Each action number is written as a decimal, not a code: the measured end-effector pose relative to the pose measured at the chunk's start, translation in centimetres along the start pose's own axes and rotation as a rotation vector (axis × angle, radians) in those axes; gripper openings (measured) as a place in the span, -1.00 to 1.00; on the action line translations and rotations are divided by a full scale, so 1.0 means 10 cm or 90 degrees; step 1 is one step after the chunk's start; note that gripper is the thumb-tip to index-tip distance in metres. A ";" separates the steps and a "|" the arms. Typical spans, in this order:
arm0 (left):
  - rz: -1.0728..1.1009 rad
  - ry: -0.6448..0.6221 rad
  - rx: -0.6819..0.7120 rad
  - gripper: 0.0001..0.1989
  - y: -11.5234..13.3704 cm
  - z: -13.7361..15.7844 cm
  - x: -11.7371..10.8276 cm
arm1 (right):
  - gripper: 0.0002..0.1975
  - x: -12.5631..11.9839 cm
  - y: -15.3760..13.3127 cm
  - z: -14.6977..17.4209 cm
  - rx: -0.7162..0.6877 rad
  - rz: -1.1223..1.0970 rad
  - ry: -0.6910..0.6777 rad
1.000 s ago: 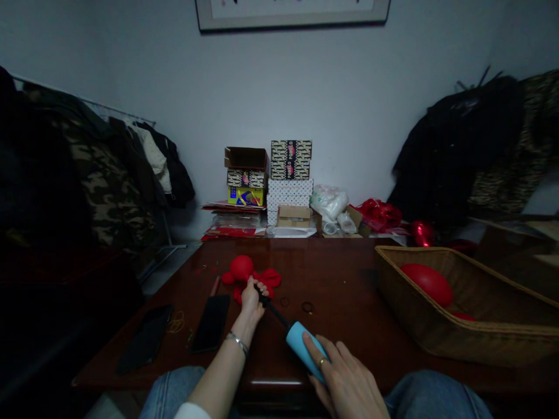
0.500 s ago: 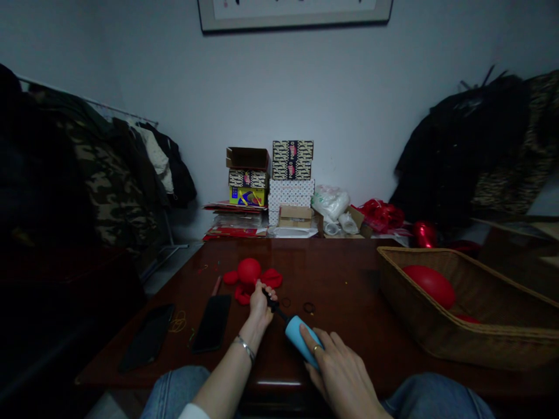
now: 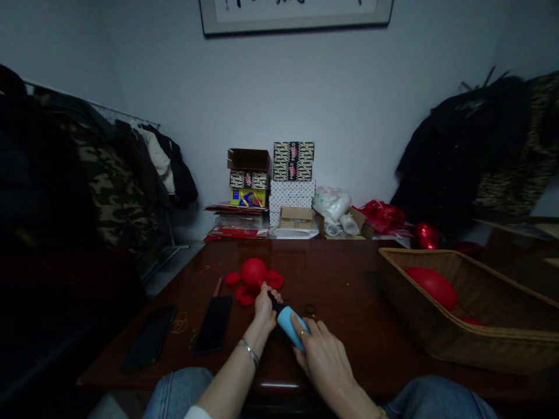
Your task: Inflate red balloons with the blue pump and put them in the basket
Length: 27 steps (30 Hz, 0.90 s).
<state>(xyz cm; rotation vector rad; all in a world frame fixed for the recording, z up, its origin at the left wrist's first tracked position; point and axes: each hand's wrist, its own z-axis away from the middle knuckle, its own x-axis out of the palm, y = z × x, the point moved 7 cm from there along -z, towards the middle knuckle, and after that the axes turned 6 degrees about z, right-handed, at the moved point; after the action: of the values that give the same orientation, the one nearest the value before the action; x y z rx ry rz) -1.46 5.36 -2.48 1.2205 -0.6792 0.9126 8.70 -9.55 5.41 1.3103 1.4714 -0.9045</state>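
Note:
A hand balloon pump with a light blue barrel (image 3: 292,326) and a black end slants across the front of the table. My right hand (image 3: 321,352) is wrapped over the barrel. At the pump's black end my left hand (image 3: 264,302) is closed, pinching the neck of a small, partly inflated red balloon (image 3: 254,272) there. Just behind that balloon and to its sides lie limp red balloons (image 3: 246,295) on the tabletop. The fingers of my left hand hide most of the joint between balloon and pump.
Two dark phones (image 3: 213,326) and yellow rubber bands (image 3: 179,323) lie to the left on the brown table (image 3: 349,262). A wicker basket (image 3: 414,331) holding red balloons (image 3: 432,288) stands at right. Stacked boxes (image 3: 292,195) are against the wall.
My right hand has pushed the blue barrel up and left toward my left hand, so less of the black shaft shows. My left hand keeps its grip at the balloon's neck.

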 end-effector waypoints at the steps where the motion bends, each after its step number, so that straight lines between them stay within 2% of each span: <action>1: -0.011 0.009 0.010 -0.69 0.03 0.00 -0.01 | -0.38 0.00 -0.01 0.01 0.001 0.001 0.000; 8: -0.013 0.006 0.018 -0.72 0.17 -0.05 0.02 | -0.37 0.01 0.01 0.18 -0.008 -0.003 -0.009; 18: 0.023 0.026 0.041 -0.72 0.40 -0.14 -0.01 | -0.38 0.09 0.29 0.53 -0.062 -0.031 -0.006; 27: 0.045 0.017 0.031 -0.71 0.33 -0.09 0.01 | -0.39 0.05 0.31 0.51 -0.042 -0.030 -0.022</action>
<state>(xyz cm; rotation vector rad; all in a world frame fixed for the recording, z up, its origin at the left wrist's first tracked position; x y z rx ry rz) -4.33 6.53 -0.97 1.2307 -0.6863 1.0080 12.60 -13.74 3.64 1.2105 1.4990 -0.8965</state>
